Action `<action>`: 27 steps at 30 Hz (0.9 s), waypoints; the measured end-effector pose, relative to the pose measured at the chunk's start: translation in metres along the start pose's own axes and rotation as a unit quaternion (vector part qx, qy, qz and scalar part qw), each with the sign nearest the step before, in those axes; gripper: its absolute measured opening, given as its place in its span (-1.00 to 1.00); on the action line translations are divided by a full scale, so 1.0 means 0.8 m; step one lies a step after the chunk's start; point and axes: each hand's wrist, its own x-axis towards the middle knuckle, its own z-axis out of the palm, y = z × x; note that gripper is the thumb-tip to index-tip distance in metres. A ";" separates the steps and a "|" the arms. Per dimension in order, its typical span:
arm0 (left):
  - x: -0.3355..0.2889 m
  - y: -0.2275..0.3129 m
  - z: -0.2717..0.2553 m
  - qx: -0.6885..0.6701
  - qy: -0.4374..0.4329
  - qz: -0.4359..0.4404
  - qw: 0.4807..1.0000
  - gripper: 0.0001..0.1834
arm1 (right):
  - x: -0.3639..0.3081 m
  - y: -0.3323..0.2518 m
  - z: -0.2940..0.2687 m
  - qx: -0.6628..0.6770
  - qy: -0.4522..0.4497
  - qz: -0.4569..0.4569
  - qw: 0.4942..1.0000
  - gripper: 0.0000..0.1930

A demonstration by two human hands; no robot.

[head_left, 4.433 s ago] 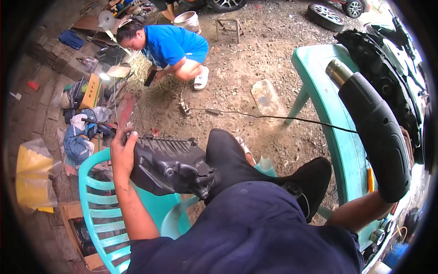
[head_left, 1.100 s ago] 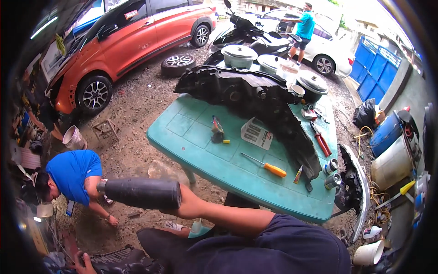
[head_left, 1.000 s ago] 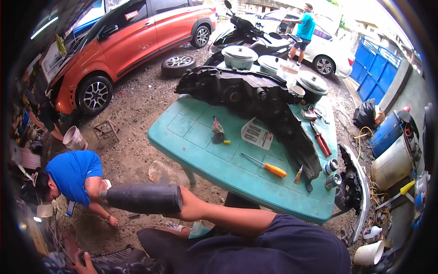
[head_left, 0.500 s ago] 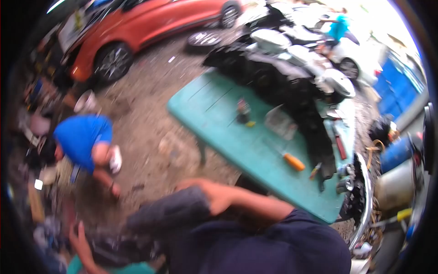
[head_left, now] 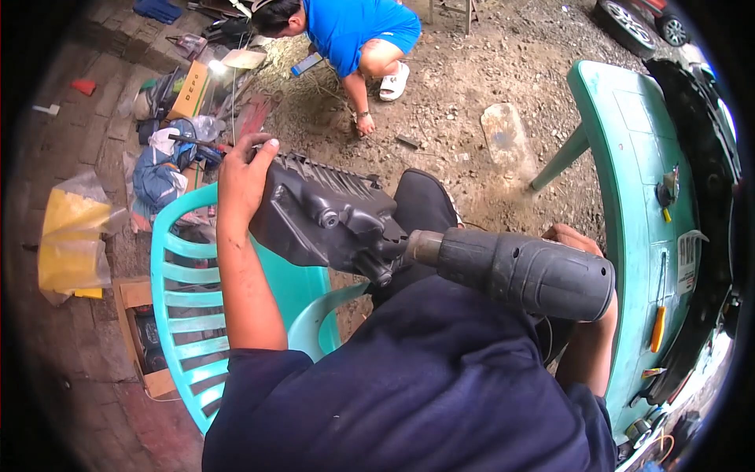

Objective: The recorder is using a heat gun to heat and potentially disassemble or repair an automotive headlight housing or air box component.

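A ribbed black plastic car part (head_left: pixel 326 212), like a moulded housing, lies tilted above my lap. My left hand (head_left: pixel 245 177) grips its upper left edge, thumb on top. In my right hand is a black heat gun (head_left: pixel 523 271); its metal nozzle points left at the part's right end, very close to it. Most of my right hand (head_left: pixel 574 238) is hidden behind the heat gun's body, with fingers showing above it.
A green plastic chair (head_left: pixel 185 275) stands beneath the part. At right, a green table (head_left: pixel 629 149) bears a screwdriver (head_left: pixel 658 329) and a long black car panel (head_left: pixel 708 141). A co-worker in blue (head_left: pixel 358 35) crouches ahead. Yellow plastic sheeting (head_left: pixel 75 240) lies at left.
The view has swung left and down, and the table now sits at the right edge. The heat gun shows side-on, its nozzle at the black part, which is now in clear view.
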 end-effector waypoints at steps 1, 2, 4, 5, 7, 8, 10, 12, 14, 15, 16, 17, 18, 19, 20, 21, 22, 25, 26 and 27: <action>0.000 0.004 -0.001 0.001 -0.003 0.003 1.000 -0.53 | -0.002 0.001 -0.002 0.005 -0.009 0.007 1.000 -0.73; 0.000 0.007 -0.001 0.006 -0.002 0.008 1.000 -0.54 | -0.004 0.001 -0.004 0.009 -0.017 0.015 1.000 -0.67; -0.001 0.007 0.002 0.010 -0.006 0.019 1.000 -0.54 | -0.010 0.005 -0.003 0.023 -0.020 0.031 0.999 -0.62; -0.002 0.003 0.001 0.002 -0.006 0.016 1.000 -0.54 | -0.012 0.007 -0.005 0.038 -0.028 0.043 0.998 -0.57; -0.004 0.000 -0.001 -0.008 -0.008 0.019 1.000 -0.53 | -0.009 0.009 -0.009 0.066 -0.025 0.026 0.997 -0.55; -0.005 -0.001 -0.001 -0.005 -0.009 0.008 1.000 -0.53 | -0.009 0.010 -0.010 0.097 -0.027 0.007 0.995 -0.54; -0.009 0.004 0.002 -0.014 -0.009 -0.004 1.000 -0.51 | -0.009 0.015 -0.010 0.091 -0.026 0.001 0.995 -0.56; -0.010 -0.001 0.003 -0.022 -0.006 -0.003 1.000 -0.51 | -0.008 0.020 -0.009 0.087 -0.028 -0.007 0.996 -0.58; -0.009 -0.004 0.004 -0.032 -0.001 -0.003 0.999 -0.52 | -0.006 0.021 -0.010 0.078 -0.019 -0.006 0.997 -0.58; -0.008 -0.004 0.005 -0.033 -0.003 0.003 0.999 -0.52 | -0.004 0.020 -0.011 0.075 -0.019 -0.008 0.997 -0.58; -0.008 -0.006 0.005 -0.034 -0.004 0.008 0.999 -0.53 | -0.001 0.018 -0.012 0.074 -0.020 -0.003 0.997 -0.59; -0.006 -0.009 0.005 -0.036 -0.002 0.009 0.999 -0.53 | 0.001 0.017 -0.013 0.073 -0.021 0.001 0.997 -0.60; -0.005 -0.014 0.004 -0.038 -0.006 0.005 0.999 -0.53 | 0.000 0.018 -0.014 0.071 -0.021 0.000 0.997 -0.60; -0.004 -0.015 0.004 -0.039 -0.011 0.001 0.999 -0.54 | -0.003 0.022 -0.014 0.074 -0.033 0.016 0.997 -0.60; -0.003 -0.014 0.005 -0.040 -0.011 0.002 0.999 -0.54 | -0.005 0.024 -0.014 0.078 -0.044 0.032 0.995 -0.60; -0.003 -0.013 0.007 -0.035 -0.008 0.004 0.999 -0.54 | -0.004 0.024 -0.014 0.077 -0.044 0.032 0.996 -0.60; -0.004 -0.013 0.007 -0.031 -0.006 0.005 1.000 -0.53 | -0.004 0.023 -0.014 0.071 -0.045 0.033 0.996 -0.60; -0.001 -0.019 0.008 -0.035 -0.009 -0.003 0.999 -0.53 | -0.004 0.021 -0.011 0.065 -0.043 0.033 0.996 -0.59; -0.001 -0.019 0.008 -0.035 -0.009 -0.003 0.999 -0.53 | -0.005 0.021 -0.010 0.066 -0.041 0.030 0.997 -0.58; -0.001 -0.018 0.007 -0.034 -0.011 -0.008 0.999 -0.52 | -0.006 0.020 -0.011 0.066 -0.041 0.030 0.997 -0.58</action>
